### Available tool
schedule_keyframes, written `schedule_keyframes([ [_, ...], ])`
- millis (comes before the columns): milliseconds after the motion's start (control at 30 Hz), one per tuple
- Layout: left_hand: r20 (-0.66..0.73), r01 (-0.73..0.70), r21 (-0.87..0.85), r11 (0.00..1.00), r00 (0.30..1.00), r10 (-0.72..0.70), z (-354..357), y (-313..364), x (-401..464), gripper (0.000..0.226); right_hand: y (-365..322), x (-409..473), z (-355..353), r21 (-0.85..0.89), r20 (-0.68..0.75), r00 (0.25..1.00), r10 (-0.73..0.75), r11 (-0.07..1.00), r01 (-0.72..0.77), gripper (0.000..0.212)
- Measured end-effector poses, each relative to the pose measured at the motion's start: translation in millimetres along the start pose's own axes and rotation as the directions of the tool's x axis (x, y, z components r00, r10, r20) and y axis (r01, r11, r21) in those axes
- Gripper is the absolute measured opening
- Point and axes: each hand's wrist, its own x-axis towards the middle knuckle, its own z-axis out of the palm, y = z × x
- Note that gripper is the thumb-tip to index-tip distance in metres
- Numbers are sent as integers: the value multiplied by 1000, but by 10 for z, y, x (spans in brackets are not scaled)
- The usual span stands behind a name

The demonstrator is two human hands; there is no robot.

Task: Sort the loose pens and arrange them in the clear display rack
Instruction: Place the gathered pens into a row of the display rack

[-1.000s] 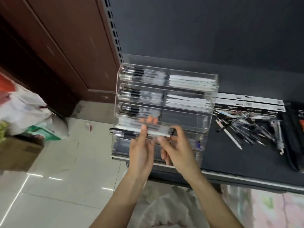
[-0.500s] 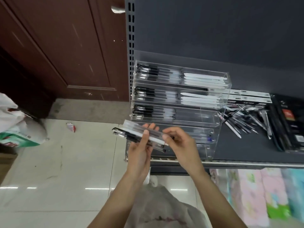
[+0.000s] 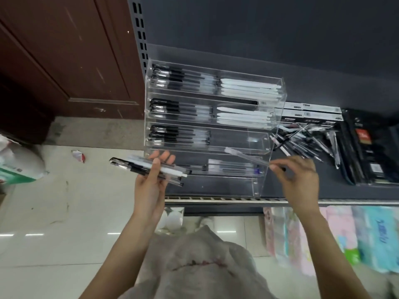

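While clear rack (image 3: pixel 267 117) sits at shelf's (image 3: pixel 302 190) near-left edge, floor lies open leftward.
Left hand (image 3: pixel 151 180) grips pen bundle (image 3: pixel 149 168); right hand (image 3: pixel 300 180) pinches one clear pen (image 3: pixel 246 156) at rack's fourth tier.

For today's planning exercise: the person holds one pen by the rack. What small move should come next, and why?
Probably lay the single pen, pinched by the right hand, into the rack's fourth tier, which holds few pens. The left hand holds the bundle.
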Motion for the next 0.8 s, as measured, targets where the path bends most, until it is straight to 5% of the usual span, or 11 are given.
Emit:
schedule_keyframes([
  [167,-65,-2,-33,999,998,0,116,-218,-89,18,104,172,326,-111,119,943,-310,940,323,4],
  [433,-124,3,-34,999,992,-7,221,-423,-319,21,108,313,464,-402,257,759,-598,649,646,32],
  [600,-91,-9,-74,997,996,2,284,-476,-417,23,96,324,568,-342,359,722,-591,636,691,30],
  [800,-33,41,-118,992,998,-45,319,-505,-455,25,9,244,583,-334,353,812,-464,748,573,33],
])
